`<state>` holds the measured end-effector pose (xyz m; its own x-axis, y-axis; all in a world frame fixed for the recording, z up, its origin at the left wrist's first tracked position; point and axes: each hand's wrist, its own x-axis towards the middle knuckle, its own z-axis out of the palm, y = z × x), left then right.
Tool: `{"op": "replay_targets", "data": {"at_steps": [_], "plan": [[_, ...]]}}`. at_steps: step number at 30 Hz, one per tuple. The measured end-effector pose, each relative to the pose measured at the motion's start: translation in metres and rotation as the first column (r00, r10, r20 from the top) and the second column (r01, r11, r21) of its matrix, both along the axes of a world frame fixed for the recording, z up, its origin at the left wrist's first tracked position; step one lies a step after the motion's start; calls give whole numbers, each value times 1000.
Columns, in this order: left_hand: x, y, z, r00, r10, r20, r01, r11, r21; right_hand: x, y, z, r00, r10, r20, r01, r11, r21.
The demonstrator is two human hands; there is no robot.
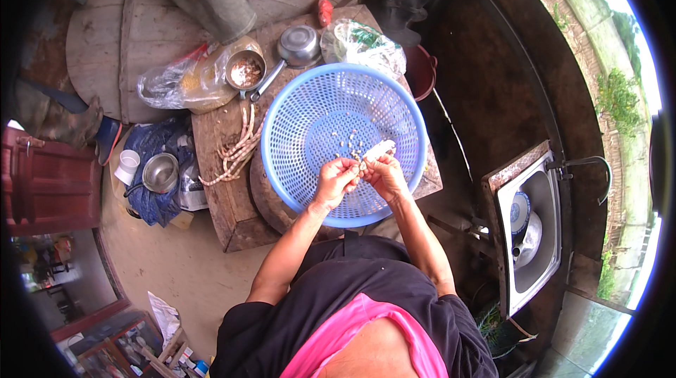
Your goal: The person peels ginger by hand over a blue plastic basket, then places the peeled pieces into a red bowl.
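A large blue plastic colander basket (417,114) stands in front of me at the table's edge. Over its near half, my left hand (336,183) and my right hand (388,175) meet fingertip to fingertip. Pinched between them is a small pale piece (363,168), too small to name surely. A crumpled whitish scrap (381,149) shows just beyond my right fingers, perhaps held by them; its material is unclear. Several small pale pieces (360,143), bean-like in size, lie scattered on the basket's bottom.
Long bean pods (240,151) lie left of the basket on the wooden table (232,222). Behind are a pot with dark contents (246,72), an overturned saucepan (299,43) and plastic bags (364,43). A red bucket (421,74) and a sink (552,267) are rightward.
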<state>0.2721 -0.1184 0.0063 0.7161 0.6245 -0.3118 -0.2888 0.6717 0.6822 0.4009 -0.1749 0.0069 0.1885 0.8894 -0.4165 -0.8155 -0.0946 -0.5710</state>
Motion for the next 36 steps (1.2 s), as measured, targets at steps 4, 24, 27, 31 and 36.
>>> {"op": "replay_targets", "data": {"at_steps": [4,24,27,31,36], "plan": [[1,-3,4,998,61,20,-61,998,30,1,0,1,992,63,-107,-60,998,24],[-39,1,74,735,677,-22,-40,76,996,-29,-3,21,949,101,-297,-141,983,-114],[-80,44,42,571,816,-91,-309,316,897,-24,0,28,962,107,-253,-157,970,-186],[-138,103,-24,444,870,-214,-295,368,882,-2,-6,18,944,87,-319,-107,993,-47],[-168,142,-61,171,818,-549,415,446,793,24,-22,77,817,558,146,-536,828,-165]]}}
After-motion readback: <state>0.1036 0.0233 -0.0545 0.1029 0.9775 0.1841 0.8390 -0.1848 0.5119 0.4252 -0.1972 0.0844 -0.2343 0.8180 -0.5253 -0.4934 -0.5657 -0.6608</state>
